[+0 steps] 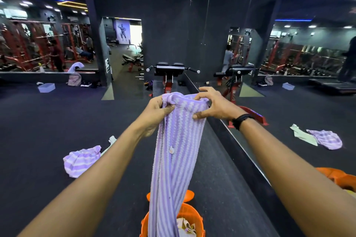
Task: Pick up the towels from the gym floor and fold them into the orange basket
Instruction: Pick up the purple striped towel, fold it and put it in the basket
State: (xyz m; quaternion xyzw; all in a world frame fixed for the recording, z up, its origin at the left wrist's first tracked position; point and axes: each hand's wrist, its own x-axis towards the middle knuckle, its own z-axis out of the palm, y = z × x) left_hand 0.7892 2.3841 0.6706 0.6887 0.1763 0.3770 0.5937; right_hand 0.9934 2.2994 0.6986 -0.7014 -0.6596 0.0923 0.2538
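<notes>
A long purple-and-white striped towel point(173, 159) hangs down in front of me. My left hand point(157, 111) grips its top left corner. My right hand point(213, 105) pinches the top right edge, thumb underneath. The towel's lower end drapes over the orange basket point(194, 217) at the bottom, which holds some folded cloth. A second striped purple towel point(81, 159) lies crumpled on the dark floor to the left, with a pale cloth point(111, 139) just behind it, partly hidden by my left forearm.
A mirror wall runs along the right and reflects the two floor cloths point(316, 137) and the basket point(337, 177). A red and black gym bench point(169, 75) stands ahead. A clear plastic tub point(46, 87) and a backpack point(74, 79) sit far left.
</notes>
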